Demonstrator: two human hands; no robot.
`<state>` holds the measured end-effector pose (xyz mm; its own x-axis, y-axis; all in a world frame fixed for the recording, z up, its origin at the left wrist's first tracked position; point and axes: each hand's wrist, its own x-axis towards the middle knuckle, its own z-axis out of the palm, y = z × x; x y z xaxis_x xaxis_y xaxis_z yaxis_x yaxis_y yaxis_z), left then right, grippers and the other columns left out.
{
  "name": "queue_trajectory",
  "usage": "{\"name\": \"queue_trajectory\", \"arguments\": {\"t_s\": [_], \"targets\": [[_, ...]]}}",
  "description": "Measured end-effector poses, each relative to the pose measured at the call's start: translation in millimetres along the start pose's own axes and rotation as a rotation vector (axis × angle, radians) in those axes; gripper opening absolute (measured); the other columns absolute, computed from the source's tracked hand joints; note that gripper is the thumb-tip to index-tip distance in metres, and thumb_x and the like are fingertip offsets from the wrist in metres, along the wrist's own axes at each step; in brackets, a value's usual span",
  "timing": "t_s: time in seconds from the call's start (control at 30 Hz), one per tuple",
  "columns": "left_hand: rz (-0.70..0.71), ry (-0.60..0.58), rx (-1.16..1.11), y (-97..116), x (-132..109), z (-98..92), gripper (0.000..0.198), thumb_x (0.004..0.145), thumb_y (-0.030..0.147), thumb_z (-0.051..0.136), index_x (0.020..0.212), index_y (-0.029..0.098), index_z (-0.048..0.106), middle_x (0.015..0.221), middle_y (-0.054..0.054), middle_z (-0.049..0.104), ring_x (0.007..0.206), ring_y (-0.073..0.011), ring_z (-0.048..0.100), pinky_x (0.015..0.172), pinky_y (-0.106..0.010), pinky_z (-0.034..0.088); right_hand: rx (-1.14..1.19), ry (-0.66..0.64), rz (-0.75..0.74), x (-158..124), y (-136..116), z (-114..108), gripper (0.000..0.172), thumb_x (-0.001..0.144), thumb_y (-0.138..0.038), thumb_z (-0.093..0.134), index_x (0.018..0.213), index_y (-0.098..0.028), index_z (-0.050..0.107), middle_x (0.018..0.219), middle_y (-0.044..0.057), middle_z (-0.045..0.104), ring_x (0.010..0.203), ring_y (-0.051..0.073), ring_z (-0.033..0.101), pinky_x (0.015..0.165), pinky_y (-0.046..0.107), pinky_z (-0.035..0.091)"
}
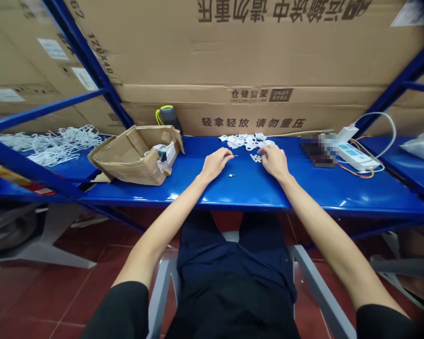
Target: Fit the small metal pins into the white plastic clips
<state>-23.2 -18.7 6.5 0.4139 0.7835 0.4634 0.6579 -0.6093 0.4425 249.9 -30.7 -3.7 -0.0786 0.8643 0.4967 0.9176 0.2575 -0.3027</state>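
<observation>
Left hand pinches a thin rod between thumb and fingertips, tip poking out to the right over the blue table. Right hand is bent over the right side of a cluster of small white pieces, fingertips down at it; the fingers cover the spot and the parts are tiny, so can't tell if it grasps one.

A similar small pin piece with a pale collar lies on the near side, just below the left hand, touched by neither. White flat pieces are heaped on the far side, behind the small ones. Open cardboard box at left, power strip at right, both well apart from the hands.

Step in hand looks like picking: rod held on the left, one small white piece being singled out on the right. Next move calls for a light fingertip pinch on a single piece, without scattering the cluster, and a steady left hand with the rod end kept free.
</observation>
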Motion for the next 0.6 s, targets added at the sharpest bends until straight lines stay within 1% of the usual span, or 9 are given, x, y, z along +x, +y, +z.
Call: {"name": "queue_trajectory", "arguments": {"t_s": [0.07, 0.13, 0.27, 0.33, 0.5, 0.6], "targets": [[-0.016, 0.041, -0.009, 0, 0, -0.9, 0.02, 0.112, 0.037, 0.054, 0.111, 0.024, 0.07, 0.117, -0.002, 0.075, 0.104, -0.0199, 0.071, 0.086, -0.028, 0.049, -0.04, -0.008, 0.021, -1, 7, -1, 0.032, 0.094, -0.015, 0.047, 0.105, -0.02, 0.077, 0.123, 0.019, 0.074, 0.121, 0.039, 0.061, 0.095, 0.052, 0.047], [-0.026, 0.061, -0.016, 0, 0, -0.8, 0.021, 0.113, 0.037, 0.052, 0.112, 0.024, 0.068, 0.118, -0.002, 0.075, 0.104, -0.0198, 0.07, 0.085, -0.028, 0.049, -0.048, -0.025, 0.015, -2, 8, 0, 0.031, 0.095, -0.017, 0.048, 0.106, -0.021, 0.077, 0.125, 0.019, 0.073, 0.12, 0.039, 0.061, 0.095, 0.052, 0.047], [-0.025, 0.051, -0.023, 1, 0, -0.4, 0.021, 0.113, 0.037, 0.05, 0.112, 0.024, 0.067, 0.12, -0.003, 0.074, 0.106, -0.0205, 0.07, 0.087, -0.028, 0.049, -0.052, -0.068, -0.03, -3, -2, 4, 0.027, 0.1, -0.03, 0.052, 0.11, -0.023, 0.076, 0.123, 0.016, 0.073, 0.12, 0.037, 0.061, 0.094, 0.051, 0.048], [-0.003, 0.043, -0.02, 2, 1, -0.7, 0.021, 0.113, 0.037, 0.051, 0.112, 0.023, 0.066, 0.119, -0.004, 0.074, 0.105, -0.021, 0.07, 0.09, -0.029, 0.049, -0.059, -0.063, -0.046, -3, -6, 5, 0.026, 0.101, -0.035, 0.055, 0.109, -0.023, 0.076, 0.122, 0.016, 0.073, 0.119, 0.037, 0.061, 0.094, 0.05, 0.048], [0.033, -0.01, 0.008, 4, 1, -1.4, 0.02, 0.113, 0.035, 0.052, 0.11, 0.022, 0.067, 0.116, -0.004, 0.075, 0.105, -0.0215, 0.07, 0.095, -0.031, 0.047, -0.065, -0.019, -0.05, -7, -6, 3, 0.023, 0.099, -0.031, 0.053, 0.096, -0.023, 0.075, 0.114, 0.015, 0.072, 0.113, 0.035, 0.061, 0.09, 0.048, 0.049], [0.037, -0.013, 0.008, 4, 1, -0.9, 0.021, 0.113, 0.036, 0.052, 0.109, 0.022, 0.067, 0.116, -0.004, 0.075, 0.104, -0.0216, 0.069, 0.095, -0.031, 0.047, -0.082, 0.006, -0.041, -11, -4, 1, 0.025, 0.099, -0.03, 0.052, 0.094, -0.022, 0.075, 0.111, 0.017, 0.072, 0.11, 0.035, 0.061, 0.088, 0.047, 0.048]]}}
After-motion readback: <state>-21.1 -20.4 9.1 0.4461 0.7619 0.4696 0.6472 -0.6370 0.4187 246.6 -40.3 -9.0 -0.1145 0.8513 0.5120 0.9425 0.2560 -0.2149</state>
